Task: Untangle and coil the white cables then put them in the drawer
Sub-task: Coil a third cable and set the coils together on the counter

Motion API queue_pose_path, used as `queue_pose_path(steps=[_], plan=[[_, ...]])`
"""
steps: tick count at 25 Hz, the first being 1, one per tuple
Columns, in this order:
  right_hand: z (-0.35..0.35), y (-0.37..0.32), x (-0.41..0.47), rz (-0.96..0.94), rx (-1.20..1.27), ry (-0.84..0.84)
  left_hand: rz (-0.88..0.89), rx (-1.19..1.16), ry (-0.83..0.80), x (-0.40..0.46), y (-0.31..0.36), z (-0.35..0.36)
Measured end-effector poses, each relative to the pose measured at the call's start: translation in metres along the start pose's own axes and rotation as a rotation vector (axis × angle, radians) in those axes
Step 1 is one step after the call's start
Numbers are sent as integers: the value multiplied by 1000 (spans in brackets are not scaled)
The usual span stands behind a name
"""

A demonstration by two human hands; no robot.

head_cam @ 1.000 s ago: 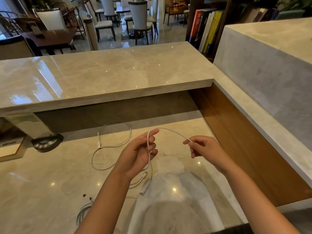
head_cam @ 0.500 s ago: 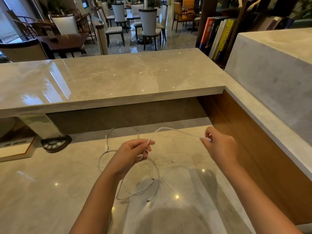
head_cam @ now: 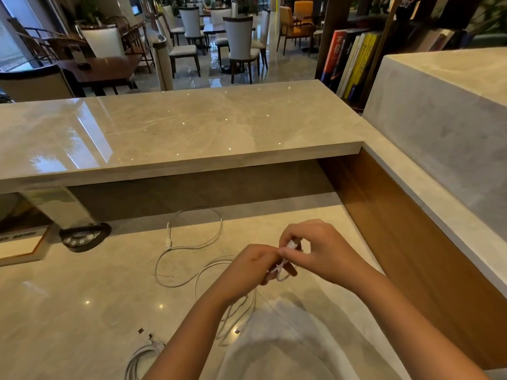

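My left hand (head_cam: 252, 266) and my right hand (head_cam: 315, 249) meet above the lower marble desk (head_cam: 68, 297), both pinching one white cable (head_cam: 284, 271). Its white plug shows between my right fingertips, and a small loop hangs under my left fingers. The rest of that cable trails down in loose loops beneath my left wrist. A second white cable (head_cam: 192, 242) lies in a loose loop on the desk, beyond and left of my hands. A third white cable (head_cam: 142, 352) lies bundled near the front edge, partly hidden by my left forearm. No drawer is in view.
A raised marble counter (head_cam: 178, 127) overhangs the back of the desk. A wooden side panel (head_cam: 397, 242) walls the right side. A round black socket unit (head_cam: 82, 237) sits at the back left beside a framed sign (head_cam: 19, 245).
My hands were apart with the cable stretched between them. My right hand has come left to meet my left hand, bringing the plug end in and forming a small loop.
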State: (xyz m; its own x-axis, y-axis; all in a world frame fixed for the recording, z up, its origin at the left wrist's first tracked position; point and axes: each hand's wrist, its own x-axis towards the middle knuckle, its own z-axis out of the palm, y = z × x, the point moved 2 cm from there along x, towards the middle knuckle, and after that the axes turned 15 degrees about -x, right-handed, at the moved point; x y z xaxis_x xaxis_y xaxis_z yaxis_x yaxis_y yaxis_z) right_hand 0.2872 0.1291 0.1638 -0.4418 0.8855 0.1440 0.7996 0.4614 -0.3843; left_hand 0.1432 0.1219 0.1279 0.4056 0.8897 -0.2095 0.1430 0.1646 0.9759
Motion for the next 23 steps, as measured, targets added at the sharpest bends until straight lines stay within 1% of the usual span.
queue_pose_path(steps=[2,4,6,7,8,10,12,14,16,18,21,23], plan=[[3,5,4,97,155,33,-10,28,-17,-3,4,4],[8,8,6,161,298,50,28,35,-11,-7,6,1],[10,8,5,174,444,17,47,-26,5,-11,5,-7],[10,8,3,156,446,-12,43,-49,16,-11,3,-11],[10,8,2,133,382,-38,39,-56,30,-11,2,-14],[13,6,-1,78,130,-30,43,-50,73,-10,1,-20],[15,2,-2,25,-77,115,52,-33,105,-9,0,-24],[17,2,-4,20,-150,290,57,-13,117,-9,-1,-27],[19,3,-5,21,-248,404,47,24,136,-9,0,-29],[24,4,-5,-8,-349,468,22,34,156,-10,-1,-33],[27,4,-4,11,-390,569,3,-11,200,-13,-3,-44],[29,1,1,-10,-463,579,-1,-44,189,-16,-2,-50]])
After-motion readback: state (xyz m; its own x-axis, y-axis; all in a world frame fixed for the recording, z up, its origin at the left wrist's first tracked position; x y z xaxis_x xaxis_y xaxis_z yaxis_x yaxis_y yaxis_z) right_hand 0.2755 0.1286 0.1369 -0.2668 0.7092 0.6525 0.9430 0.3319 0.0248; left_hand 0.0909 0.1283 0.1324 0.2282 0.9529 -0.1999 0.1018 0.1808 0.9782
